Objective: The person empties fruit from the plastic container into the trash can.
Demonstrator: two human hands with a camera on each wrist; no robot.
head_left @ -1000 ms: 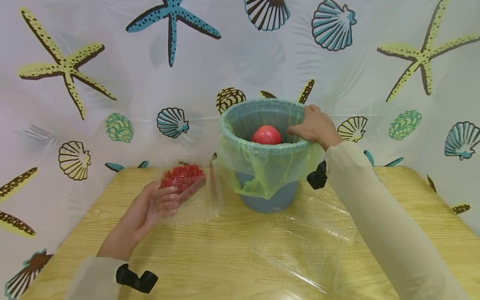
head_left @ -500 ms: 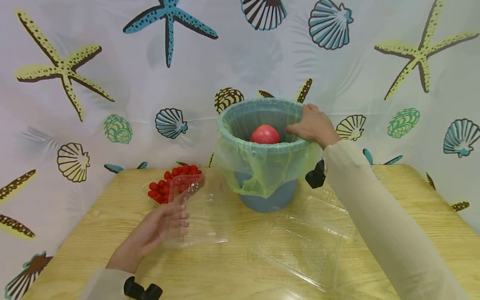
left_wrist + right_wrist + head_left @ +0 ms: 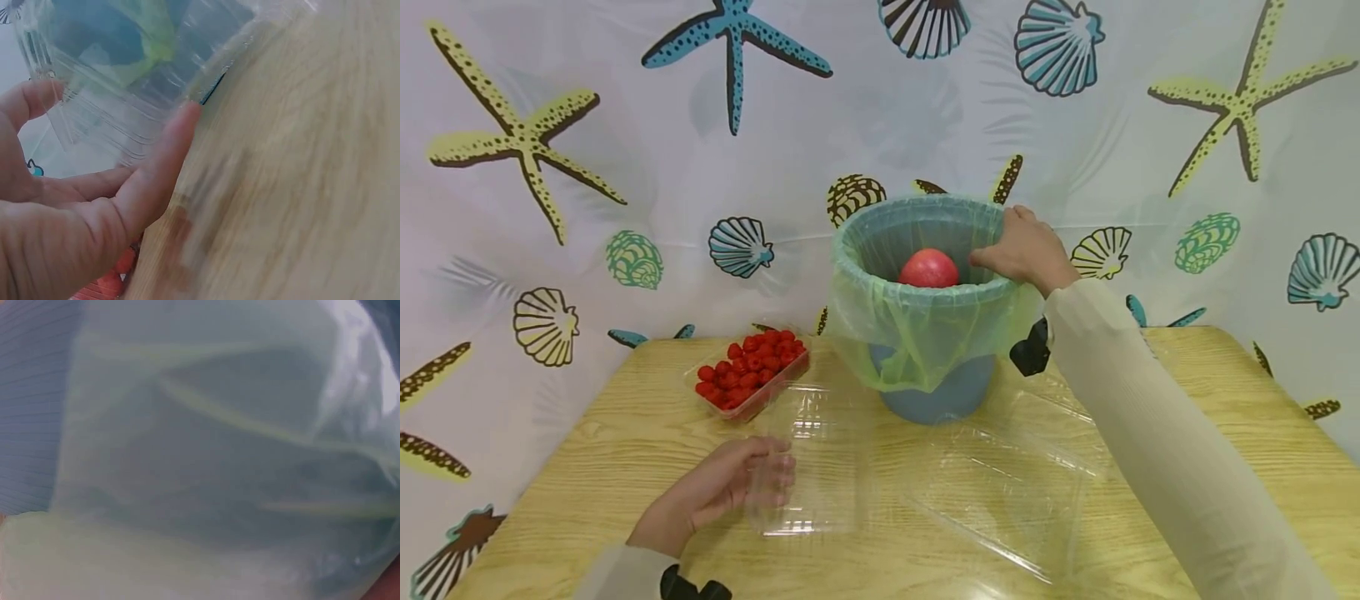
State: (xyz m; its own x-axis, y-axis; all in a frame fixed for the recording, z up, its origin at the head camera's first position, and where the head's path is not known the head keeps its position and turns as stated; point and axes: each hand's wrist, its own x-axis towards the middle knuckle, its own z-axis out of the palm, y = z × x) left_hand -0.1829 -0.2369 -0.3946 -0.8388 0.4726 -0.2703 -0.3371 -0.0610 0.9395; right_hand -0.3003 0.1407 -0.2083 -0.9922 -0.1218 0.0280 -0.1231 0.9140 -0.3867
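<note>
Low at the front left in the head view, my left hand [image 3: 730, 483] holds a clear plastic container [image 3: 816, 467] by its left side. The left wrist view shows thumb and fingers on opposite sides of that clear wall [image 3: 119, 106]; nothing shows inside it. My right hand [image 3: 1028, 250] grips the right rim of a blue-grey trash bin [image 3: 936, 404], thumb inside and fingers over the outside. A thin green bag [image 3: 925, 333] lines the bin and hangs over its rim. Inside sits a round red fruit [image 3: 929, 268]. Folds of the bag [image 3: 187, 444] fill the right wrist view.
Behind my left hand, a clear tray of raspberries [image 3: 748, 367] stands on the wooden table [image 3: 647, 417]. More clear plastic packaging [image 3: 1015, 500] lies at the front right of the bin. A curtain [image 3: 820, 108] printed with starfish and shells hangs behind.
My left hand has drawn the clear container from over the raspberries toward the front and slightly right, leaving the berries uncovered. My right hand stays on the bin's rim.
</note>
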